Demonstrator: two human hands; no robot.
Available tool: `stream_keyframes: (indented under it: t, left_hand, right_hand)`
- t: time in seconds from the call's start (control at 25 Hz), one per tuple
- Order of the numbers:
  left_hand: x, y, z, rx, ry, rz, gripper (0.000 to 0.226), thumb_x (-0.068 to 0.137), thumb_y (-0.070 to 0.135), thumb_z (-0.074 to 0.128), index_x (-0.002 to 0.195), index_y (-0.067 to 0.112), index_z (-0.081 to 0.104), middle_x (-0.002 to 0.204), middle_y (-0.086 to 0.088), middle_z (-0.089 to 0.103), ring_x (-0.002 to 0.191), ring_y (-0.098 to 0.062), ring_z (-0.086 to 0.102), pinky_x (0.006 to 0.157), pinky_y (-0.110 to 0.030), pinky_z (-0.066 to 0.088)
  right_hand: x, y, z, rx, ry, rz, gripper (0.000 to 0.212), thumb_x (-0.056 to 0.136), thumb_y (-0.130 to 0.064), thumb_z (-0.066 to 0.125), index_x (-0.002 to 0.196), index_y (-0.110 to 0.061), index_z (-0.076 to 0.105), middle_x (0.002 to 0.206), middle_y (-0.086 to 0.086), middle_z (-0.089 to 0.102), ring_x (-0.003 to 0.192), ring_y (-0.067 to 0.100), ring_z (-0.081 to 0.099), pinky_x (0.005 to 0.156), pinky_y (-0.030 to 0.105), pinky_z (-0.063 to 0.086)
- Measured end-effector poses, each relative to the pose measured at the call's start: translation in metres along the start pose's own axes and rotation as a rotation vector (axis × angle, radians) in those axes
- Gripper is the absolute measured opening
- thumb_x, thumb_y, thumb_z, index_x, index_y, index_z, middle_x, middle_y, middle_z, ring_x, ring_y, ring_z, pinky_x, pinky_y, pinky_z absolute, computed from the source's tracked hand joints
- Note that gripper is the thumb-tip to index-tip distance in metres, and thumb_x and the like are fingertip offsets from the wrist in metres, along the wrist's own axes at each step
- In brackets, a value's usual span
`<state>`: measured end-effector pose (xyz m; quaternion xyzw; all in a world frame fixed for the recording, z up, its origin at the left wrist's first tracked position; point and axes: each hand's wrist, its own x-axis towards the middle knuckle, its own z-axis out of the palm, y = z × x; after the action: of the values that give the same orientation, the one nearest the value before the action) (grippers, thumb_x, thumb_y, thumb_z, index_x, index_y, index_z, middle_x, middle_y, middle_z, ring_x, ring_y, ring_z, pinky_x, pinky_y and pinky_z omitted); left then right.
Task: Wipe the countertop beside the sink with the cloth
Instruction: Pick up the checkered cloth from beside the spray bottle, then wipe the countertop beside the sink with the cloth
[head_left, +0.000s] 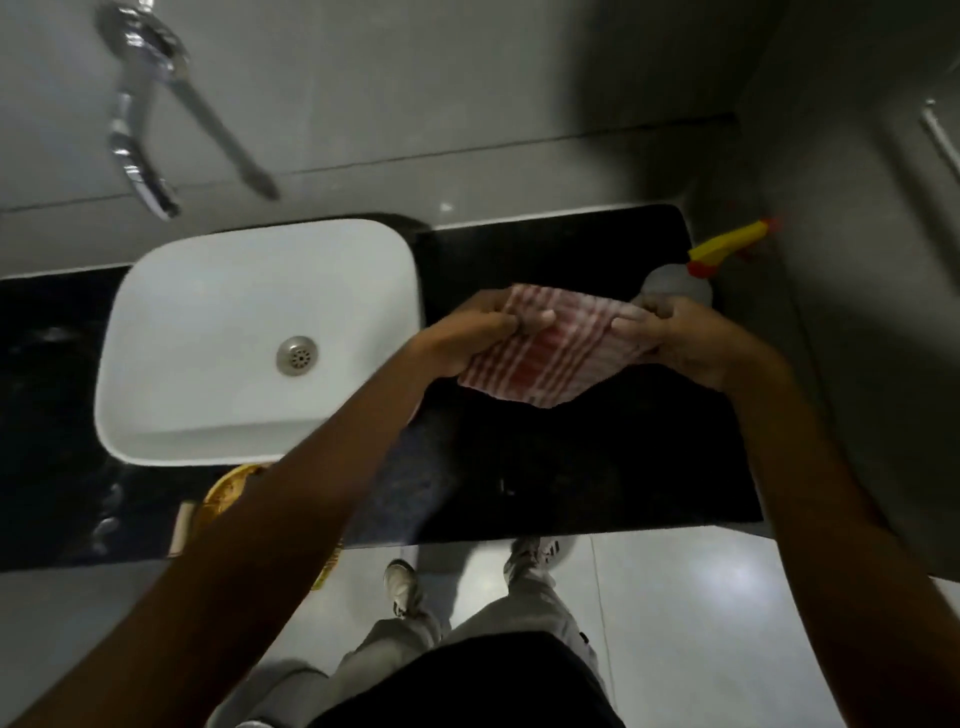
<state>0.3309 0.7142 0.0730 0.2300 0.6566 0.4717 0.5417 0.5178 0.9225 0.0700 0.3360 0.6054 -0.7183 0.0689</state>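
Both hands grip the cloth (545, 358), red-and-white checked, stretched between them. Left hand (483, 332) pinches its left edge, fingers curled over the fabric; right hand (680, 338) clenches the right edge. Cloth hangs over the black countertop (597, 467), right of the white sink (208, 322); whether its lower fold touches the surface is hard to tell. Just behind the right hand stands a spray bottle (691, 283) with a yellow-red trigger. Chrome tap (140, 130) on the wall above the sink.
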Motion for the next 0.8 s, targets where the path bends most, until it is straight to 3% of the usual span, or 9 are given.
stream_keyframes:
  t: [0.08,0.16,0.24,0.32,0.4,0.52,0.64,0.8]
  left_hand:
    - [-0.04,0.005,-0.036,-0.131,0.194,-0.02,0.028,0.087,0.043,0.078,0.109,0.025,0.078,0.111,-0.005,0.082,0.103,-0.024,0.079,0.083,-0.036,0.063]
    - [-0.081,0.003,-0.077,-0.232,0.336,-0.015,0.033,0.088,0.044,0.077,0.113,0.023,0.076,0.112,-0.005,0.082,0.103,-0.025,0.079,0.088,-0.042,0.064]
    - [-0.13,-0.004,-0.123,-0.34,0.395,0.005,0.034,0.092,0.039,0.075,0.119,0.018,0.074,0.117,-0.008,0.08,0.108,-0.029,0.077,0.098,-0.047,0.06]
    - [-0.183,-0.018,-0.174,-0.409,0.41,0.036,0.034,0.095,0.034,0.073,0.122,0.014,0.073,0.12,-0.012,0.079,0.11,-0.031,0.076,0.1,-0.047,0.06]
    - [-0.24,-0.041,-0.231,-0.42,0.435,0.048,0.032,0.096,0.029,0.073,0.122,0.011,0.073,0.118,-0.013,0.079,0.108,-0.031,0.076,0.097,-0.045,0.061]
    - [-0.326,-0.102,-0.329,-0.379,0.45,0.06,0.02,0.096,0.021,0.073,0.114,0.017,0.078,0.113,-0.011,0.081,0.103,-0.026,0.078,0.085,-0.038,0.065]
    - [-0.397,-0.179,-0.404,-0.323,0.484,0.002,0.016,0.096,0.019,0.07,0.107,0.027,0.079,0.111,-0.006,0.082,0.099,-0.022,0.079,0.077,-0.032,0.064]
    - [-0.435,-0.291,-0.437,-0.208,0.519,-0.277,0.027,0.097,0.022,0.07,0.123,0.019,0.07,0.125,-0.016,0.075,0.109,-0.031,0.075,0.096,-0.047,0.062]
  right_hand:
    - [0.011,-0.024,0.059,0.078,-0.057,-0.123,0.034,0.082,-0.027,0.077,0.108,-0.006,0.069,0.095,0.005,0.077,0.09,0.022,0.073,0.083,0.041,0.059]
    - [0.021,-0.04,0.128,0.177,-0.116,-0.215,0.036,0.097,-0.011,0.061,0.13,0.002,0.062,0.117,0.016,0.072,0.106,0.03,0.069,0.098,0.048,0.053]
    - [0.025,-0.046,0.211,0.33,-0.283,-0.216,0.043,0.105,-0.006,0.044,0.147,0.004,0.046,0.14,0.024,0.059,0.126,0.038,0.061,0.107,0.053,0.051]
    - [0.026,-0.045,0.296,0.476,-0.44,-0.191,0.043,0.107,-0.011,0.039,0.149,0.0,0.043,0.147,0.022,0.056,0.13,0.036,0.061,0.102,0.049,0.057]
    - [0.028,-0.037,0.383,0.508,-0.477,-0.146,0.035,0.107,-0.014,0.045,0.139,-0.008,0.056,0.138,0.015,0.067,0.125,0.03,0.067,0.092,0.042,0.061]
    - [0.036,-0.009,0.515,0.467,-0.322,-0.091,0.029,0.092,-0.012,0.07,0.121,-0.011,0.072,0.121,0.012,0.077,0.115,0.03,0.073,0.084,0.04,0.063]
    - [0.042,0.037,0.625,0.243,-0.124,-0.09,0.024,0.083,-0.017,0.082,0.106,-0.012,0.079,0.109,0.015,0.08,0.104,0.036,0.076,0.084,0.049,0.064]
    - [0.041,0.105,0.721,-0.159,0.132,0.062,0.031,0.085,-0.013,0.082,0.114,-0.008,0.075,0.106,0.013,0.079,0.099,0.034,0.076,0.09,0.054,0.063]
